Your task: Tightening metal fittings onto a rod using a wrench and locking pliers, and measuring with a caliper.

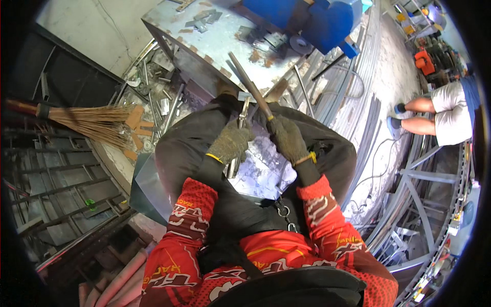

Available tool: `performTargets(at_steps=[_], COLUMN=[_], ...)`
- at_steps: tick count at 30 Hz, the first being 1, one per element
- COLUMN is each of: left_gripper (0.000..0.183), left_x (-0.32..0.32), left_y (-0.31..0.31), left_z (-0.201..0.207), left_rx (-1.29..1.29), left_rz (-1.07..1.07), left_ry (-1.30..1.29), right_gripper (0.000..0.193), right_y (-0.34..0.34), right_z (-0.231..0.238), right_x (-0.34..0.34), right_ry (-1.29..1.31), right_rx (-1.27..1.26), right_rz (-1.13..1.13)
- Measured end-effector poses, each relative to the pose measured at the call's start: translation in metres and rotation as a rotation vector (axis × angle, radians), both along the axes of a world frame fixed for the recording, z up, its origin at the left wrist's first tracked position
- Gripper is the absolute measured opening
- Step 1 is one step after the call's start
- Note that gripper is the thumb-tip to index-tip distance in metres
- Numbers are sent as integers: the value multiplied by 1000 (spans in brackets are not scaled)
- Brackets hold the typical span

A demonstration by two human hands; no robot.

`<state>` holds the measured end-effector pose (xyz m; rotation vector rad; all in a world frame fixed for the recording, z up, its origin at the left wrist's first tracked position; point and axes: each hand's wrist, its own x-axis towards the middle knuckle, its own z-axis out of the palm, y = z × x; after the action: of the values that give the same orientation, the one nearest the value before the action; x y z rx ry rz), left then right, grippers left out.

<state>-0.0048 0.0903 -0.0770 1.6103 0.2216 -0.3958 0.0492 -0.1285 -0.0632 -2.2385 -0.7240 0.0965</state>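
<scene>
My left hand [230, 142], in a dark knit glove with a yellow cuff edge, is closed around silvery locking pliers [245, 110]. Their jaws point away from me, and their handles come out below the palm. At the jaws lies a small pale flat metal piece [243, 95]; whether they grip it I cannot tell. A long brown-grey metal rod [244, 75] is wrapped in my gloved right hand [287, 139], slanting up and left over the pliers toward the table edge. Both hands are between my bent knees, above a whitish, dusty floor.
Ahead stands a metal-topped table [186, 38] with scraps and a blue machine [327, 20]. Long metal bars [353, 117] run along the right. A broom [87, 118] and metal offcuts lie left. Another person's legs [422, 112] show far right, near a metal frame [429, 176].
</scene>
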Motion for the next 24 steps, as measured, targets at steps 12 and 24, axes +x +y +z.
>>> performTargets(at_steps=[12,24], left_gripper=[23,25], left_x=[7,9], left_y=[-5,-6], left_z=[17,20], left_rx=[-250,-146], left_rz=[112,43], left_ry=[257,300], right_gripper=[17,35], right_y=[-8,-4], right_z=[-19,-6], right_x=[-4,-18], right_ry=[-205,312], right_rx=[-24,255], right_rz=[23,-129])
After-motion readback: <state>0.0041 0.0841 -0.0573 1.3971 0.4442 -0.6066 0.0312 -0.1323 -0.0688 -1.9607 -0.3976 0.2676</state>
